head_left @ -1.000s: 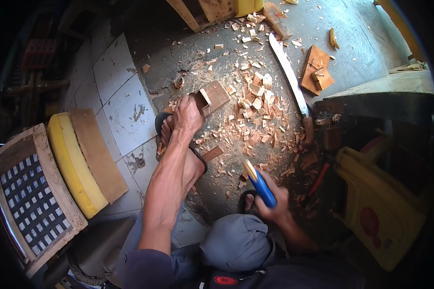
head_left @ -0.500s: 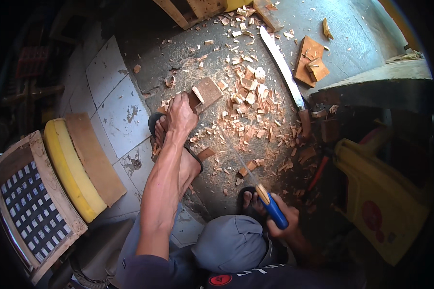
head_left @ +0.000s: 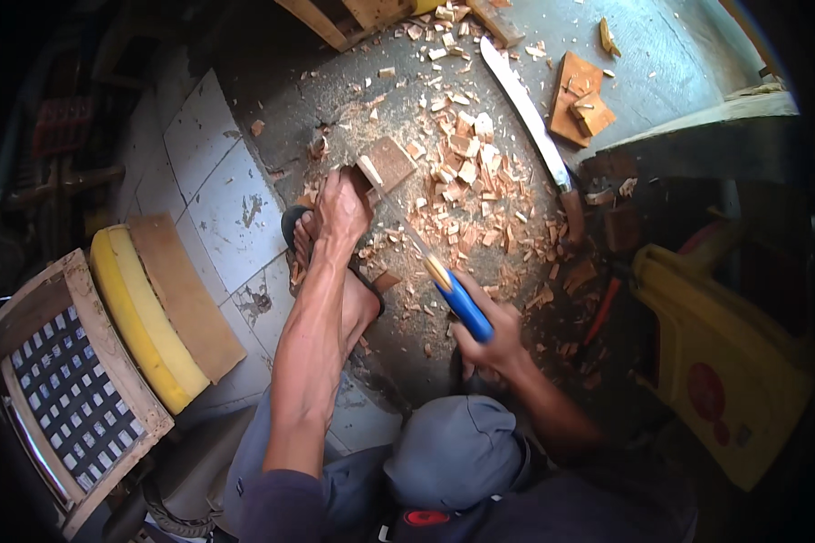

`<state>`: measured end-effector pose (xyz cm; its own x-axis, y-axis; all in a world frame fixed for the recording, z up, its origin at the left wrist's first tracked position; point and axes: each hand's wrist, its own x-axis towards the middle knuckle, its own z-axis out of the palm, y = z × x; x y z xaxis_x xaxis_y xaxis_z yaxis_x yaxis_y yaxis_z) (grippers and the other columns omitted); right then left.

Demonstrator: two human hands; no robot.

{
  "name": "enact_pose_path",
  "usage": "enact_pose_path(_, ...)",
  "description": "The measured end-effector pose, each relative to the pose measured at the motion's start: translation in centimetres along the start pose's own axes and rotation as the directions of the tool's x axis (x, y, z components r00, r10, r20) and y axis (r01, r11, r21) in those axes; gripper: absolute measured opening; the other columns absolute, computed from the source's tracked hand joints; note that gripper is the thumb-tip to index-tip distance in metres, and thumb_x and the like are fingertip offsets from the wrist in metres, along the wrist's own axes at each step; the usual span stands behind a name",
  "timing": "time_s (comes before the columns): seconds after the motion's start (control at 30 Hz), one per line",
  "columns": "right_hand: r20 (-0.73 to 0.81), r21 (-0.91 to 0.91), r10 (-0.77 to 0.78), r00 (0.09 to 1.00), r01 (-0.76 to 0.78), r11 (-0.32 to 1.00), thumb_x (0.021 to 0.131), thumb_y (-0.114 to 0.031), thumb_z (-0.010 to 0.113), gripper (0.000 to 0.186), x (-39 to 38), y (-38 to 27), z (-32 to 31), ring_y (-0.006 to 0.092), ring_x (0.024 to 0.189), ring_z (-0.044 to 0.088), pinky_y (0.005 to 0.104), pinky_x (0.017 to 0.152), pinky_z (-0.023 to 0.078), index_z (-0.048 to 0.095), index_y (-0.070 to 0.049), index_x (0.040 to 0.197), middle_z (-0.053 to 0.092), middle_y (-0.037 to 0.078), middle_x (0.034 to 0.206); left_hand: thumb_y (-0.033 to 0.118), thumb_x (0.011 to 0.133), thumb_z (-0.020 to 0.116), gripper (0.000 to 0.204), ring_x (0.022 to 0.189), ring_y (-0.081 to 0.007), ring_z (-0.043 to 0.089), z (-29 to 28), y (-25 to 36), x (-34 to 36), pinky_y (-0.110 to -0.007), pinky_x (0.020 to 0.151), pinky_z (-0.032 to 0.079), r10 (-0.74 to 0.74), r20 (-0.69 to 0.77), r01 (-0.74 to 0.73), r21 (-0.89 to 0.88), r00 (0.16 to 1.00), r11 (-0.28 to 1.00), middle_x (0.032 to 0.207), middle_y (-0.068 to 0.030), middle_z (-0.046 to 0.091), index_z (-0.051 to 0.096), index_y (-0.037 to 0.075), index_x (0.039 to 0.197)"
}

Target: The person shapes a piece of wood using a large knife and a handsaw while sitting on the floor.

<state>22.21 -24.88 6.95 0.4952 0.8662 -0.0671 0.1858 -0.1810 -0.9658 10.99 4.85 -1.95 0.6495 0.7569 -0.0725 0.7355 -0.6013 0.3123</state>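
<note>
My left hand point(head_left: 342, 206) is closed round a small piece of wood point(head_left: 369, 170), its pale cut end facing up and right. It presses this piece down beside a flat brown wooden block point(head_left: 394, 166) on the floor; the fingertips are hidden. In my right hand point(head_left: 489, 328) is a saw with a blue and yellow handle point(head_left: 466, 306). Its narrow blade point(head_left: 406, 222), seen nearly edge-on and slightly blurred, reaches up-left to the wood piece by my left hand. My left foot point(head_left: 358, 308), in a dark sandal, stands close under the left forearm.
Wood chips point(head_left: 466, 172) and sawdust cover the floor. A long machete point(head_left: 530, 109) lies beyond them, near brown wood offcuts point(head_left: 575, 100). On the left stand a woven-seat frame point(head_left: 72, 389) and yellow foam point(head_left: 140, 317). A yellow plastic object point(head_left: 724, 371) is at right.
My right hand has pushed the saw forward and up-left, bringing the blade to the wood piece. My left hand stays nearly in place, still gripping the wood.
</note>
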Motion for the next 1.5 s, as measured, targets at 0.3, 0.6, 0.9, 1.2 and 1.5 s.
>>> enact_pose_path(0.3, 0.059, -0.058, -0.021, 0.998, 0.024, 0.998, 0.073, -0.004, 0.067, 0.065, -9.1, -0.9, -7.3, 0.0273, 0.075, 0.078, 0.0327, 0.081, 0.061, 0.060, 0.006, 0.137, 0.076, 0.023, 0.109, 0.006, 0.080, 0.065, 0.041, 0.106, -0.0445, 0.061, -1.2, -0.1, 0.8, -0.051, 0.095, 0.050, -0.043, -0.023, 0.045, 0.074, 0.999, 0.996, 0.110, -0.0251, 0.061, 0.060, -0.006, 0.119)
enact_pose_path(0.6, -0.049, 0.000, -0.027, 0.998, 0.027, 1.000, 0.069, -0.006, 0.065, 0.071, -0.6, 1.4, -3.1, 0.0214, 0.062, 0.072, 0.0310, 0.064, 0.058, 0.060, 0.004, 0.139, 0.075, 0.017, 0.088, 0.008, 0.082, 0.071, 0.032, 0.099, -0.0471, 0.062, -1.1, 1.4, 0.0, -0.052, 0.087, 0.051, -0.005, -0.047, 0.004, -0.028, 0.999, 1.000, 0.102, -0.0262, 0.063, 0.063, -0.003, 0.111)
enact_pose_path(0.9, -0.083, 0.063, -0.041, 0.996, 0.046, 0.997, 0.070, -0.006, 0.066, 0.069, -2.2, 1.3, -0.7, 0.0218, 0.058, 0.070, 0.0332, 0.062, 0.057, 0.062, 0.000, 0.139, 0.073, 0.017, 0.083, 0.002, 0.076, 0.069, 0.038, 0.100, -0.0465, 0.061, 0.1, -0.1, -0.5, -0.052, 0.090, 0.051, 0.073, -0.089, -0.075, -0.011, 0.993, 0.997, 0.105, -0.0275, 0.062, 0.061, -0.007, 0.111)
enact_pose_path(1.2, 0.048, -0.016, 0.063, 0.997, -0.062, 0.998, 0.071, -0.003, 0.069, 0.072, -4.7, 0.0, -3.6, 0.0215, 0.063, 0.073, 0.0325, 0.064, 0.059, 0.059, 0.003, 0.141, 0.075, 0.022, 0.092, 0.009, 0.078, 0.076, 0.031, 0.101, -0.0435, 0.061, -0.9, 0.8, 0.1, -0.049, 0.090, 0.051, -0.005, 0.019, 0.005, 0.013, 1.000, 1.000, 0.105, -0.0226, 0.061, 0.061, -0.005, 0.101)
enact_pose_path(1.5, -0.050, 0.030, 0.000, 0.999, 0.002, 1.000, 0.077, -0.005, 0.068, 0.071, 9.5, 1.2, 4.0, 0.0270, 0.061, 0.074, 0.0377, 0.062, 0.060, 0.056, -0.008, 0.147, 0.075, 0.021, 0.085, 0.002, 0.083, 0.063, 0.017, 0.094, -0.0467, 0.062, -0.6, 2.0, 1.4, -0.054, 0.084, 0.052, 0.009, -0.019, -0.010, -0.021, 1.000, 1.000, 0.096, -0.0233, 0.062, 0.065, 0.001, 0.100)
